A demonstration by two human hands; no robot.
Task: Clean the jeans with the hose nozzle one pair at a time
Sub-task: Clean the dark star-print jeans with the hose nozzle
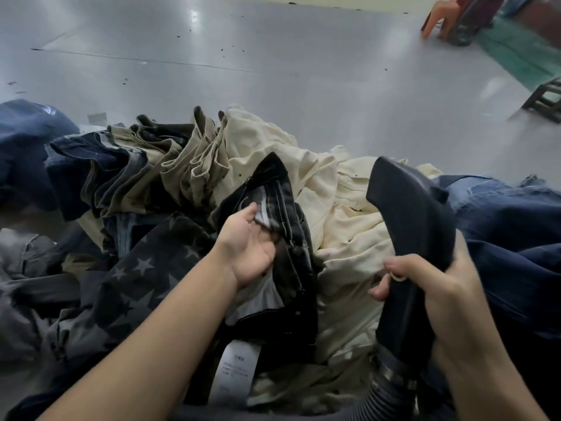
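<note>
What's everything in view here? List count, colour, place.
black jeans: one, black with pale lining, centre, gripped by the left hand
hose nozzle: one, black, right of centre
ribbed hose: one, dark grey, bottom right
cream trousers: pile, cream, centre
star-print jeans: one, grey, lower left
khaki trousers: several, left of centre
blue jeans: several, right edge
plastic chair: one, orange, top right
floor: grey
left hand: grips black jeans
right hand: grips nozzle

Bare forearms (pixel 170 302), no sleeves (both hands (pixel 252 247) ungloved).
</note>
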